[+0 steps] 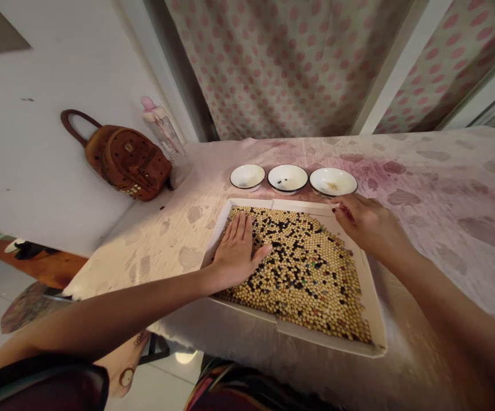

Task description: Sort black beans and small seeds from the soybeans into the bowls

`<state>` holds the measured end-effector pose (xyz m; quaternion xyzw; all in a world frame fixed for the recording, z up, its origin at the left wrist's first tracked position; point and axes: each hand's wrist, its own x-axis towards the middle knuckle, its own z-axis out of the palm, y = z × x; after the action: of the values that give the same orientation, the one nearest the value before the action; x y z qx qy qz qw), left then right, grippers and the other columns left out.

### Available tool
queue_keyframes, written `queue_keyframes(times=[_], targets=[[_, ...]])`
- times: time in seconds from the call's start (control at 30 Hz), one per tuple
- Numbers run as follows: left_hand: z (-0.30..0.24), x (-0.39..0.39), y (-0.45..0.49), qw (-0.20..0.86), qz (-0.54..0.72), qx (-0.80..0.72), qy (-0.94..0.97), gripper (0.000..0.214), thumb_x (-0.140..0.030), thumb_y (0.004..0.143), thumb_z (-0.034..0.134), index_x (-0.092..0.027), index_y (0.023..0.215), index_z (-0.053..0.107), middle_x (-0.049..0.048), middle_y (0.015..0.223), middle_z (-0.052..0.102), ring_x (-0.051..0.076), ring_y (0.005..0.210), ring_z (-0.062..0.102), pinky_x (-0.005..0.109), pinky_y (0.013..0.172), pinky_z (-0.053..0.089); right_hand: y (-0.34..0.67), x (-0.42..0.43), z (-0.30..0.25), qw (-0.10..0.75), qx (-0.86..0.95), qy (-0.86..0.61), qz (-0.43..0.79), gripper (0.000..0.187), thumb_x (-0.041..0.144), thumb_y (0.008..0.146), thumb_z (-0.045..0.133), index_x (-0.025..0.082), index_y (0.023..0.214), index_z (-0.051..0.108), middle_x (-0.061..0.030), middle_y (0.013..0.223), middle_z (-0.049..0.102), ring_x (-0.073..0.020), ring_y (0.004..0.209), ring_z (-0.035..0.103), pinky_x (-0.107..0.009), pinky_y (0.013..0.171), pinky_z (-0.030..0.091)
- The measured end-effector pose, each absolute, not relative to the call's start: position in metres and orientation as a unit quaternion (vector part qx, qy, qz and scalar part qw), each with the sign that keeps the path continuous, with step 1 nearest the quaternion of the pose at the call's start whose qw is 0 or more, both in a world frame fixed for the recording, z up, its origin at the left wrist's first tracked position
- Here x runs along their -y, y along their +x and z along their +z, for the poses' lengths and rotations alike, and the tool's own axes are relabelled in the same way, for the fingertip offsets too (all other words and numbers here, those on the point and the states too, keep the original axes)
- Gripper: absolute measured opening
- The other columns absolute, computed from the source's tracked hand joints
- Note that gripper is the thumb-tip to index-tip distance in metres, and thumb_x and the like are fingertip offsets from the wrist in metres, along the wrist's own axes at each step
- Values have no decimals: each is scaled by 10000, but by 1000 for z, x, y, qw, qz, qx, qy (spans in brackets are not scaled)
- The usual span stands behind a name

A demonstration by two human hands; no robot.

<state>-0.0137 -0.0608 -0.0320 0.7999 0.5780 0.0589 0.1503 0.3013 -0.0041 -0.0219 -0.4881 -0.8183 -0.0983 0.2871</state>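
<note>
A shallow white cardboard tray [373, 297] lies on the table, filled with a packed layer of small round beads [316, 274], mostly yellow with black ones and a few other colours among them. My left hand [236, 254] rests flat on the beads at the tray's left side, fingers stretched out. Over the tray's far right corner, just in front of the right bowl [345, 181], my right hand [367, 225] has its fingers pinched together; what they hold, if anything, is too small to name. That bowl contains a little yellowish stuff. Two black bits lie in the middle bowl [294, 178].
A third white bowl [247, 176] completes the row behind the tray. At the back left, a brown backpack [133, 162] leans by the wall beside a pink-topped bottle [161, 125]. Patterned cloth [453, 228] covers the table; a dotted curtain [281, 68] hangs behind.
</note>
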Motion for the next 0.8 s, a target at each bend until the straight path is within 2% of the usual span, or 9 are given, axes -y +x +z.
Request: queue_keyframes(times=[0.17,0.43,0.63,0.8], targets=[[-31,70,-13,141,47,-563,813,882,-664,1028,265,-149,1627,-126,193,1708,4,341,1572,-36,550,1292,104,301,3,-23,281,821,-484,-108,194,213,949,481,177,1049,643,-107,929,712,-261,771,663,-393,740,484],[-21,75,-20,144,-2,-594,791,909,-687,1014,233,-54,1624,-1,209,1702,-41,325,1572,-76,498,1301,88,300,3,-24,279,825,-482,-101,190,219,961,466,177,1039,634,-114,932,710,-271,799,662,-416,771,500],[-28,66,-10,136,24,-556,820,893,-677,1013,259,-115,1635,-48,191,1709,35,341,1577,-26,527,1298,98,298,6,-20,286,815,-496,-90,187,208,958,474,199,1060,631,-105,974,724,-263,830,671,-428,818,501],[-26,56,-8,134,36,-549,824,866,-644,1035,246,-127,1629,-115,185,1709,-30,328,1575,-56,510,1301,94,298,5,-20,283,818,-492,-93,186,188,958,476,186,1059,633,-110,981,727,-264,847,679,-420,822,494]])
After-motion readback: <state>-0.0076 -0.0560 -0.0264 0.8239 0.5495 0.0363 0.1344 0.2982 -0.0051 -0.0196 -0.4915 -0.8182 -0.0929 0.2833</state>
